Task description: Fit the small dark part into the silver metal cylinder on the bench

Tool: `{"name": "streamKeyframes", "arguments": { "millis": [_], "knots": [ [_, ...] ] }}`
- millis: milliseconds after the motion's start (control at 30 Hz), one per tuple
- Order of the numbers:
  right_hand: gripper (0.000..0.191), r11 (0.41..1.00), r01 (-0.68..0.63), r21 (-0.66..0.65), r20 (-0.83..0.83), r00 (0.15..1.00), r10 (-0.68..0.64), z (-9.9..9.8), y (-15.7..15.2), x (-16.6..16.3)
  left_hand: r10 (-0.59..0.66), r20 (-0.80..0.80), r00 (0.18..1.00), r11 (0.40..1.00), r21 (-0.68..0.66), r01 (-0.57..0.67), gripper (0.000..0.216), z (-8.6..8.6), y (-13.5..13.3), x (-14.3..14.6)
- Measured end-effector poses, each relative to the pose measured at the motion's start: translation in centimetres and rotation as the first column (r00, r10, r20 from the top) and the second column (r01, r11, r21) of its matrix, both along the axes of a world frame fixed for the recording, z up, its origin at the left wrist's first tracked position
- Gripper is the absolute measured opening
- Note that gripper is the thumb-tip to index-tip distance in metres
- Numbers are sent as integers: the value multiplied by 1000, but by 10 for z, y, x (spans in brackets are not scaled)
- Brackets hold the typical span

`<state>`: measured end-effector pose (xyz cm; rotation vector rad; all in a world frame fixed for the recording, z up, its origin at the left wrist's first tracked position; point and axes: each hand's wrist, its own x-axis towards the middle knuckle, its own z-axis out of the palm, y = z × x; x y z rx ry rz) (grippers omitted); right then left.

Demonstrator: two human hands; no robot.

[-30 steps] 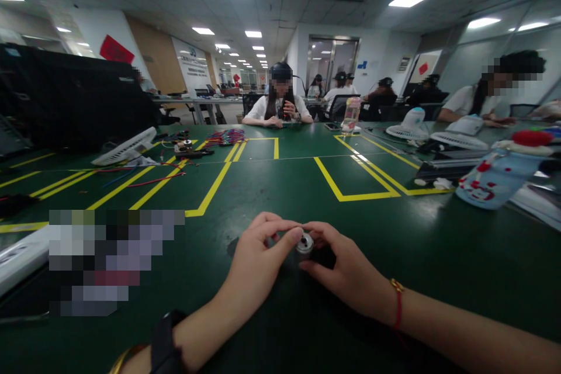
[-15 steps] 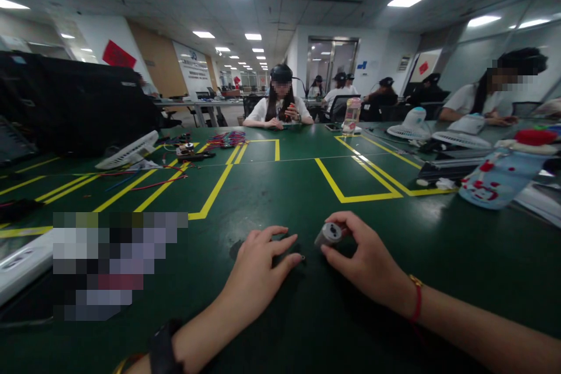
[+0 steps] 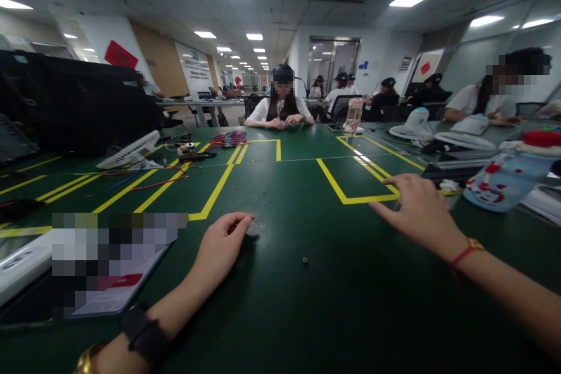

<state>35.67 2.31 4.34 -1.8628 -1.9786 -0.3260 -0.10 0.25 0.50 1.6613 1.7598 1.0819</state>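
Note:
My left hand (image 3: pixel 219 245) rests on the green table (image 3: pixel 307 304), its fingers loosely bent and side by side, fingertips on the mat, holding nothing. My right hand (image 3: pixel 416 210) is out to the right, above the corner of a yellow tape rectangle (image 3: pixel 350 198). Its thumb and forefinger are spread apart with nothing between them, and the other fingers are hidden behind the hand. A tiny dark part (image 3: pixel 304 260) lies on the mat between my hands. The grey metal cylinder is out of sight.
A blurred booklet (image 3: pixel 114 269) lies at the left near my wrist. A blue and red bottle (image 3: pixel 504 181) lies at the right beside small white fans (image 3: pixel 438 128). Wires (image 3: pixel 225 139) and a white fan (image 3: pixel 127 152) sit far left. People sit at the far edge.
My hands have parted. The right hand carried the grey cylinder away to the right, and the cylinder no longer shows. The left hand slid left and back. The tiny dark part stays on the mat.

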Motion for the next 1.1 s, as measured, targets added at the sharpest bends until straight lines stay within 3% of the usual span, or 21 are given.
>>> {"name": "streamKeyframes", "arguments": {
  "millis": [67,133,200,267,333,400,467,533,633,733,1100],
  "knots": [
    [47,949,-313,36,-1,950,314,-4,-24,-41,0,2,1000,1000,15,0,36,0,0,1],
    [46,814,-578,-55,-26,816,578,-12,-44,-77,-1,6,1000,1000,29,1,35,0,0,1],
    [38,692,-707,-144,-73,705,705,-21,-56,-98,-4,7,1000,1000,30,4,35,0,0,1],
    [30,654,-733,-187,-105,677,729,-25,-58,-102,-12,4,1000,1000,26,12,35,0,-1,0],
    [30,705,-682,-194,-77,728,682,-20,-51,-89,-20,0,1000,999,32,20,34,-1,-1,0],
    [25,828,-541,-147,12,836,548,-8,-38,-63,-29,-2,1000,999,46,29,32,-1,-1,-1],
    [25,946,-316,-66,115,940,322,7,-23,-30,-40,0,999,998,58,40,30,-2,0,-1],
    [31,998,-52,-38,170,984,58,20,-9,4,-44,4,999,997,66,44,30,-2,0,-1],
    [36,966,170,-192,167,976,-138,28,8,41,-43,10,999,997,61,42,30,-2,0,0],
    [37,942,158,-295,131,984,-124,26,16,57,-49,11,999,998,43,49,29,-1,-1,0],
    [39,944,192,-267,111,980,-168,28,11,53,-50,-27,998,998,36,51,29,-2,0,-1]
  ]
}}
